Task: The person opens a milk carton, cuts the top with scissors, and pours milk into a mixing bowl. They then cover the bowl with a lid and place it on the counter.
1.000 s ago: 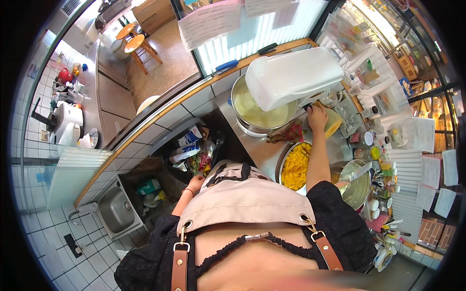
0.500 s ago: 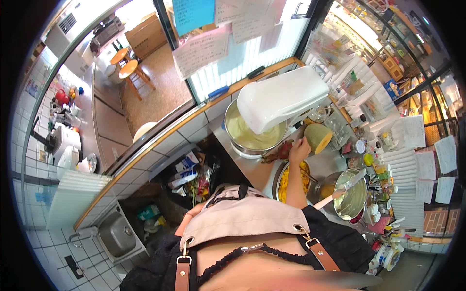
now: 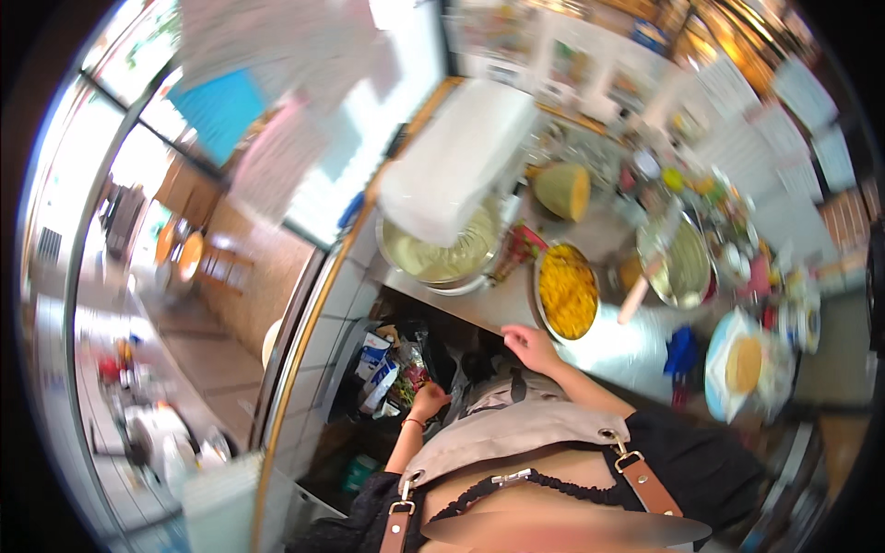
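Note:
My right hand (image 3: 532, 349) is just off the counter's front edge, below an oval metal bowl (image 3: 538, 311) heaped with yellow-orange pieces (image 3: 567, 288). Its fingers are loosely apart, holding nothing. Near a bin of rubbish (image 3: 392, 373), in front of my apron (image 3: 516, 438), my left hand (image 3: 430, 403) hangs empty with its fingers apart, slightly blurred. A cut piece of green-skinned squash (image 3: 562, 192) rests on the counter behind the bowl, its orange flesh facing right.
A white stand mixer (image 3: 461, 152) stands at the back left over a metal bowl of pale batter (image 3: 442, 251). To the right are a pot (image 3: 693, 272) with a wooden-handled spatula (image 3: 638, 293), a blue cloth-like item (image 3: 682, 350) and jars. A paper-covered window borders the left.
My right hand has left the squash piece and drawn back to the counter's front edge. My left hand has come into sight beside the bin. The view has turned to the right.

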The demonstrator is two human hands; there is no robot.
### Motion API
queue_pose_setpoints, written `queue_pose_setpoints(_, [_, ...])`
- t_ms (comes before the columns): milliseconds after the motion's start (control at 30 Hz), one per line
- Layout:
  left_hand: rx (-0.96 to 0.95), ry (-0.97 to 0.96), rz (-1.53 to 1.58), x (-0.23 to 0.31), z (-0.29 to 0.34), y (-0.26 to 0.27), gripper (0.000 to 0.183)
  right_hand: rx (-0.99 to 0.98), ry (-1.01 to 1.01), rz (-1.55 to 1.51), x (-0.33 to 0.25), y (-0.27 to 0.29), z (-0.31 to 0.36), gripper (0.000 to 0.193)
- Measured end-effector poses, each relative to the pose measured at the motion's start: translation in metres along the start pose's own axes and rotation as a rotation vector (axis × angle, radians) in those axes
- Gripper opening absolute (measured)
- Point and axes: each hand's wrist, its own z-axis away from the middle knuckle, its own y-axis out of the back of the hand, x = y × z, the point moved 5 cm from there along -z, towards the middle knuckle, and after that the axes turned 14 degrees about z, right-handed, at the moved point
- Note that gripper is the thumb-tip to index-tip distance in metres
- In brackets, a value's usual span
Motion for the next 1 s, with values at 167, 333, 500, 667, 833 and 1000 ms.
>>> queue_pose_setpoints(167, [-0.279,0.071,0.124,0.036,-0.028,-0.053,0.021,-0.279,-0.125,0.104,0.103,-0.021,0.119,0.033])
queue_pose_setpoints(333, [-0.335,-0.138,0.029,0.114,-0.028,-0.1,0.024,-0.193,-0.436,0.164,0.138,0.026,0.186,0.042])
queue_pose_setpoints(500, [-0.452,-0.196,-0.046,0.143,-0.017,-0.163,0.017,0.044,-0.382,0.089,0.173,0.063,0.224,0.041])
queue_pose_setpoints(667, [-0.439,-0.156,-0.181,0.149,-0.004,-0.261,0.013,0.112,-0.358,0.036,0.24,0.088,0.296,0.033])
queue_pose_setpoints(833, [-0.461,-0.492,-0.391,0.19,0.035,-0.389,0.018,0.338,-0.507,0.136,0.31,0.154,0.379,0.025])
queue_pose_setpoints(1000, [-0.502,-0.715,-0.473,0.251,0.058,-0.505,0.025,0.467,-0.733,0.489,0.342,0.219,0.404,0.03])
